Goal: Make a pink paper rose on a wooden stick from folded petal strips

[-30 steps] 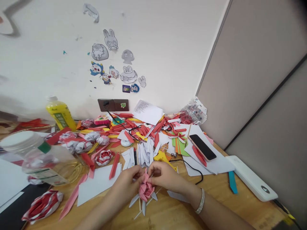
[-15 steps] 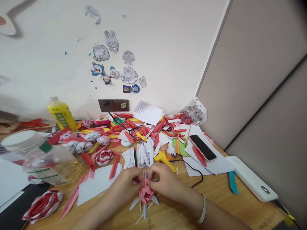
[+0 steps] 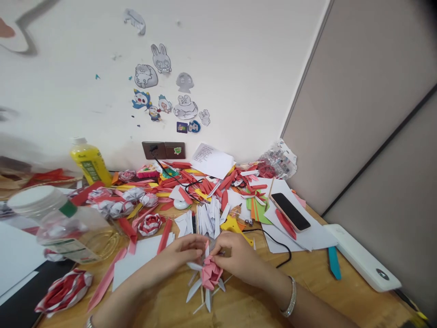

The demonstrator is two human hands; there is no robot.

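A pink folded paper flower [image 3: 210, 275] with white pointed petals sits low over the wooden table [image 3: 246, 305], mounted on a thin stick. My left hand [image 3: 179, 256] pinches its left side with fingers curled. My right hand [image 3: 235, 259], with a silver bracelet on the wrist, pinches the flower's top right. Both hands are closed on the flower. Just behind them lie white folded paper pieces [image 3: 207, 220] and a yellow glue gun [image 3: 235, 224].
Red, white and yellow paper strips litter the table. A clear plastic jar [image 3: 61, 225] lies on its side at left, a yellow bottle [image 3: 88, 161] behind it. Red-white paper roses [image 3: 64, 291], a phone [image 3: 290, 210] on white sheets, a white power bank [image 3: 362, 257] at right.
The flower has been turned and shifted slightly down and right between my hands. My left hand has lowered and flattened along the table. The view has drifted a little.
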